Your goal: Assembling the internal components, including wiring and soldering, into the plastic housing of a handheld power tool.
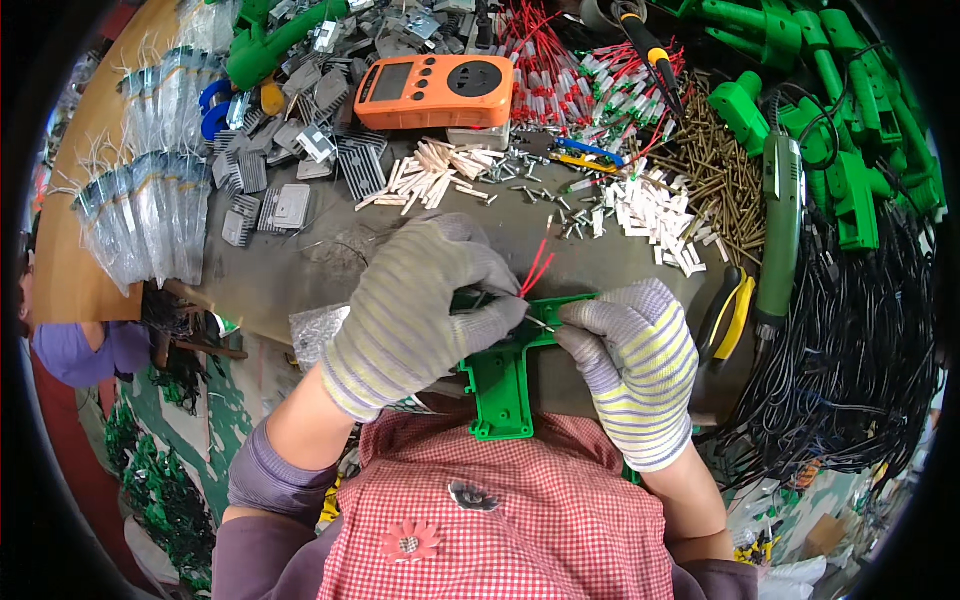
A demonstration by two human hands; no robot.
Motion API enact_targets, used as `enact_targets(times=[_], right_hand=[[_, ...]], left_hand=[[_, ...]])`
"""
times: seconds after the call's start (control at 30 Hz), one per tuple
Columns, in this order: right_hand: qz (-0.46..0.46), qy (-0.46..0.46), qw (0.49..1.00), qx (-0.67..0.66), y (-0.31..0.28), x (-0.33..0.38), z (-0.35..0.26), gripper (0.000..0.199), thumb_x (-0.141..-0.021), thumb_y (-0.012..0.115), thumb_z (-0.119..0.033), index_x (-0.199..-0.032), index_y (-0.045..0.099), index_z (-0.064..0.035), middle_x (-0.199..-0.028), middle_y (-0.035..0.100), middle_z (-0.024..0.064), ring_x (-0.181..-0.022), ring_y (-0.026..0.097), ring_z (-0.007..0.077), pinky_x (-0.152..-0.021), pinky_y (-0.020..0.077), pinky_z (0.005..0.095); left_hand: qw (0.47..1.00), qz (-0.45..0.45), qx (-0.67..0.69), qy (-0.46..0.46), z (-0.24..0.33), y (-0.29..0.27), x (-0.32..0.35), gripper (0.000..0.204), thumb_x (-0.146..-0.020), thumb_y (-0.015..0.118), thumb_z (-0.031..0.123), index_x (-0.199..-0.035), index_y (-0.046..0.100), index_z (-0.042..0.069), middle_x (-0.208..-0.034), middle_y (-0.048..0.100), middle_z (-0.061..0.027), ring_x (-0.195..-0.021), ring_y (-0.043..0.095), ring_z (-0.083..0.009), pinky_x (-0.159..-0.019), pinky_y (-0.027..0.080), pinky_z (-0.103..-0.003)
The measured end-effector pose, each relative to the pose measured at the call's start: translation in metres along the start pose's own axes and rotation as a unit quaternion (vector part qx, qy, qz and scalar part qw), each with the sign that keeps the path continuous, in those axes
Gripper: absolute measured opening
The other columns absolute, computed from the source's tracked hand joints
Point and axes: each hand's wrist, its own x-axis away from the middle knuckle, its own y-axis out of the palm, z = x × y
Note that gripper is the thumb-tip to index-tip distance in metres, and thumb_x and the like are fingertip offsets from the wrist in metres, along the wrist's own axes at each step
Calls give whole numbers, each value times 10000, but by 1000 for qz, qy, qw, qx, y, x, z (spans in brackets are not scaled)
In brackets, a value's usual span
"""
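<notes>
Both hands wear grey and yellow striped knit gloves. My left hand lies over the top of a green plastic T-shaped housing at the near edge of the workbench and presses it down. Two thin red wires rise from the housing just past the left fingertips. My right hand pinches a small thin metal part against the right arm of the housing, fingertips almost touching those of the left hand. The part is too small to name.
On the grey bench lie an orange meter, white sleeves, screws, red wire bundles, brass pins, grey heat sinks, a green electric screwdriver, yellow-handled pliers, green housings and black cables. Bagged parts lie left.
</notes>
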Motion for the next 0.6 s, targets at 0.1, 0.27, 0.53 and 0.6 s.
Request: enact_targets(times=[0.1,0.27,0.53,0.6], right_hand=[[-3,0,1000,20,0,1,0,221,-724,809,-94,-905,681,-94,-837,651,72,-779,608,300,-717,468,413],[11,14,1000,-8,-1,0,-2,214,-726,811,-86,-898,685,-97,-845,657,67,-798,620,293,-722,472,409],[-44,-40,994,-87,18,-20,-25,268,-777,781,-147,-1023,693,-84,-880,668,76,-756,653,323,-722,531,404],[-64,-14,992,-104,23,-24,-20,200,-815,757,-125,-990,698,-47,-877,683,128,-775,665,328,-699,531,404]], left_hand=[[999,14,-12,-39,3,-2,5,164,-695,817,157,-753,698,61,-841,616,-93,-832,608,-283,-747,484,-393],[999,40,-12,25,-9,-2,13,176,-683,822,124,-786,693,62,-832,608,-79,-813,606,-240,-708,476,-340],[983,139,115,21,3,-5,30,158,-737,765,48,-852,669,99,-832,592,-41,-816,565,-174,-736,462,-320],[967,203,144,46,2,-1,27,146,-756,744,34,-862,659,86,-839,600,-49,-808,563,-168,-733,460,-308]])
